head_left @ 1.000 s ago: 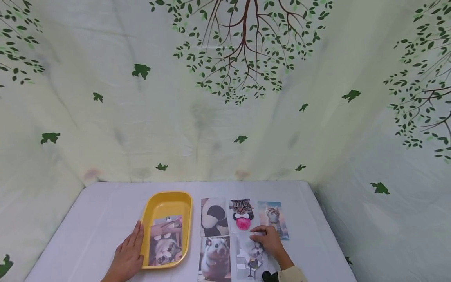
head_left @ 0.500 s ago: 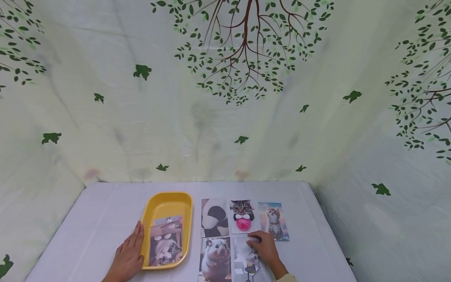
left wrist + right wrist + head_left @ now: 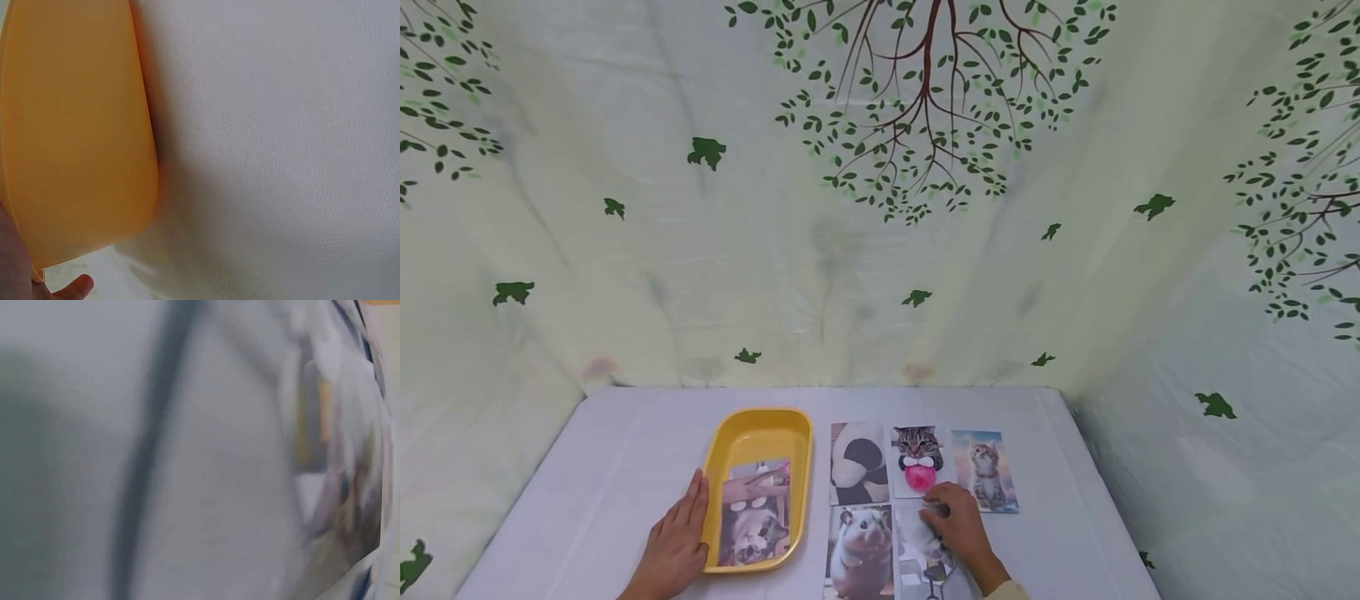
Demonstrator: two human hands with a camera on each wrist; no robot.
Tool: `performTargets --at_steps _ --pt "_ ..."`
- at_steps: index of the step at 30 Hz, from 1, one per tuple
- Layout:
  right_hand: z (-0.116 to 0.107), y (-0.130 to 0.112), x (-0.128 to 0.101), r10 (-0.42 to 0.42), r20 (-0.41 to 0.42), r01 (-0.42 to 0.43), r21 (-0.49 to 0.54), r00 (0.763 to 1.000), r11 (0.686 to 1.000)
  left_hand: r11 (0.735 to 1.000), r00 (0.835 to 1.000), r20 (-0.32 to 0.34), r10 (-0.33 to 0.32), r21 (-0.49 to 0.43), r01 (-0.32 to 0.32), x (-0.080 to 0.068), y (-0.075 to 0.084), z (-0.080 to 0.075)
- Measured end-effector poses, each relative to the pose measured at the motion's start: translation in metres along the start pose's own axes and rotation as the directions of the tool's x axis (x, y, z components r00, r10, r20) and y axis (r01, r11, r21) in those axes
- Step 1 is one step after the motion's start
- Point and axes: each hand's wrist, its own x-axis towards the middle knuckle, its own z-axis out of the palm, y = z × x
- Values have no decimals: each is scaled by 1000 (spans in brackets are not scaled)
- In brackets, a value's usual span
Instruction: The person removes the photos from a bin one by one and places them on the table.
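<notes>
Head view: the left hand (image 3: 673, 546) lies flat on the tabletop (image 3: 610, 450) near its front edge, fingers straight and together, pressed along the outer left wall of the yellow tray (image 3: 760, 429), apparently to keep the tray from sliding. Inside the tray, toward its near end, lies a cat photo (image 3: 752, 521). The left wrist view confirms this: the tray wall (image 3: 75, 137) fills the left of the picture, with a fingertip showing at the bottom edge, touching it.

Just right of the tray, five photos lie flat in two rows so each can be seen whole: a panda photo (image 3: 857, 462), a cat with a pink ball (image 3: 917, 462) and a kitten photo (image 3: 987, 471) in the far row, a hamster photo (image 3: 861, 550) and a pale photo (image 3: 925, 562) in the near row by the front edge. The right hand (image 3: 953, 527) rests on the pale photo, fingers bent down onto its far edge. Whether they pinch it or only press cannot be told, since the right wrist view is too blurred.
</notes>
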Motion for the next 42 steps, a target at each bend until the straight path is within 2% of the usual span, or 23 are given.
performTargets --at_steps 3,7,10,15,17,22,25,28,30,35,39,42 --pt "2 -9 9 -47 -57 51 70 997 996 1000 1000 -7 4 -1 -4 -1 -1 0" --pt "6 -33 30 -125 -105 143 188 987 972 1000 1000 -27 15 1 -15 0 -2 0" --pt "9 -62 51 -184 -62 193 214 981 957 1000 1000 -17 11 1 -11 0 -2 0" --pt "28 -117 86 -246 84 219 243 966 945 1000 1000 -19 9 -2 -9 0 -3 1" --pt "41 -140 97 -216 171 168 255 961 952 1000 999 -38 13 2 -13 0 -3 1" --pt "79 -181 111 -128 348 31 272 929 962 1000 998 -59 24 8 -23 -2 -3 1" --pt "101 -197 115 -56 413 -72 288 909 955 1000 998 -51 22 7 -21 -2 -2 2" --pt "120 -206 116 9 446 -168 318 895 933 1000 997 -65 29 7 -29 -2 -1 3" --pt "131 -210 116 60 449 -225 323 891 919 999 997 -75 32 4 -32 -2 0 3" --pt "157 -212 110 153 391 -289 316 908 904 1000 998 -57 25 -5 -25 -2 1 3" --pt "172 -209 104 210 344 -297 224 915 928 1000 999 -40 12 12 -12 -2 0 3" --pt "178 -207 102 223 303 -270 122 926 955 1000 999 -41 6 25 -5 -2 -1 2"
